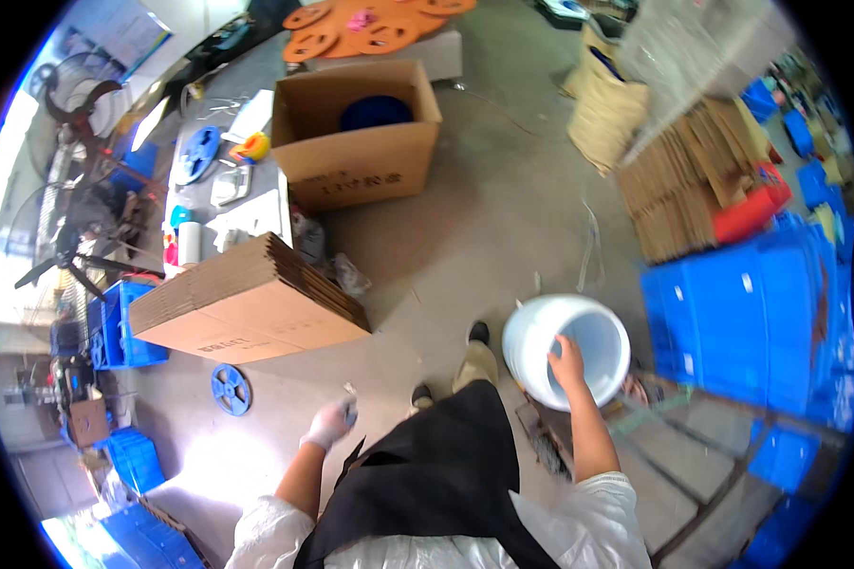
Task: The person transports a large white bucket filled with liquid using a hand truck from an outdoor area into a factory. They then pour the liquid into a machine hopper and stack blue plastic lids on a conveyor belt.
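My left hand [330, 424], in a whitish glove, is held low over the floor to the left of my black apron [436, 465]. Its fingers are closed around something small and greyish that I cannot make out. On the right, my bare right hand [567, 362] is over the mouth of a round white plastic bucket [527, 346], close to its left rim. Those fingers are bent together; what they hold, if anything, is too small to tell. Inside the bucket I see only pale wall.
Flattened cartons [256, 313] lean against a worktable [275, 204]. Beyond them stands an open carton [351, 175] with a blue round thing inside. A blue reel [231, 390] lies on the floor. Blue crates [731, 313] and stacked cardboard [674, 209] are at right, a fan [66, 242] at left.
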The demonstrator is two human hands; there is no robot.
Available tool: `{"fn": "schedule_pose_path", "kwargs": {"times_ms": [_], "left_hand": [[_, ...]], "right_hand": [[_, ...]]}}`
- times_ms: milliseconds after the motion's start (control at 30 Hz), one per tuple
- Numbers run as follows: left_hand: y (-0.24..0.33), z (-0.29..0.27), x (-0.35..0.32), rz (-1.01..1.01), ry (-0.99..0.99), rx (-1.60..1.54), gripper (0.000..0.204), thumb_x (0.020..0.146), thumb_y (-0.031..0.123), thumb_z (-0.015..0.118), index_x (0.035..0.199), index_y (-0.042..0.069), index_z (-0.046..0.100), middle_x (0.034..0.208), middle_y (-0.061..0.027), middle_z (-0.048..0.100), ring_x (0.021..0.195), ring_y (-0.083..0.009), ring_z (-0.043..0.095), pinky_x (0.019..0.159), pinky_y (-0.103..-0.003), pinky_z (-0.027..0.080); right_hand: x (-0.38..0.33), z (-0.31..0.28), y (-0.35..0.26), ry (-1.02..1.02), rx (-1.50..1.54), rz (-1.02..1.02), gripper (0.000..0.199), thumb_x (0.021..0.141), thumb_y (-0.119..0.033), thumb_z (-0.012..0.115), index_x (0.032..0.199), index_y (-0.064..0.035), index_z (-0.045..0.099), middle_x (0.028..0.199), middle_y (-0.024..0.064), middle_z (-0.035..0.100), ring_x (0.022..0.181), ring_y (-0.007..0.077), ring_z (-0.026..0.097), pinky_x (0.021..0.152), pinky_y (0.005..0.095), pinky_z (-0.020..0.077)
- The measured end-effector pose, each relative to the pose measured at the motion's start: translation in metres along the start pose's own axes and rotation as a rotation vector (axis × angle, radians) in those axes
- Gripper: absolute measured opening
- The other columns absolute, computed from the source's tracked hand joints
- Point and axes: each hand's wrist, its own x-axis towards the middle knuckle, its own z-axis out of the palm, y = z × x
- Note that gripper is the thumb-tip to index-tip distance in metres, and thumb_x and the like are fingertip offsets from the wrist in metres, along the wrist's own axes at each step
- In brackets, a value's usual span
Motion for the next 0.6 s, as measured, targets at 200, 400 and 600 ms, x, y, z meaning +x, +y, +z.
{"fn": "schedule_pose_path", "kwargs": {"times_ms": [200, 400, 600], "left_hand": [[-0.052, 0.032, -0.079, -0.76, -0.261, -0.418, 0.045, 0.084, 0.039, 0.048, 0.119, 0.01, 0.052, 0.092, -0.0119, 0.064, 0.084, -0.02, 0.063, 0.075, -0.031, 0.049], [-0.017, 0.031, -0.065, -0.819, -0.005, -0.914, 0.037, 0.085, 0.025, 0.053, 0.118, 0.008, 0.054, 0.094, -0.0084, 0.063, 0.078, -0.0168, 0.061, 0.07, -0.028, 0.049], [0.028, -0.012, -0.043, -0.849, -0.017, -0.838, 0.04, 0.084, 0.026, 0.055, 0.121, 0.01, 0.053, 0.092, -0.0059, 0.062, 0.071, -0.0138, 0.057, 0.067, -0.027, 0.049]], "right_hand": [[0.148, 0.037, 0.053, -0.433, -0.781, -0.254, 0.054, 0.076, -0.013, 0.059, 0.127, -0.0145, 0.042, 0.135, 0.0045, 0.038, 0.129, 0.0263, 0.03, 0.102, 0.0508, 0.0252], [0.209, 0.081, 0.092, -1.081, -1.112, -0.334, 0.038, 0.086, -0.021, 0.044, 0.124, -0.0199, 0.048, 0.131, 0.0036, 0.045, 0.13, 0.0253, 0.03, 0.102, 0.0584, 0.0182], [0.201, 0.085, 0.108, -1.137, -1.1, -0.392, 0.038, 0.081, -0.023, 0.056, 0.119, -0.0209, 0.05, 0.122, 0.0045, 0.05, 0.117, 0.0243, 0.045, 0.098, 0.0544, 0.0286]]}}
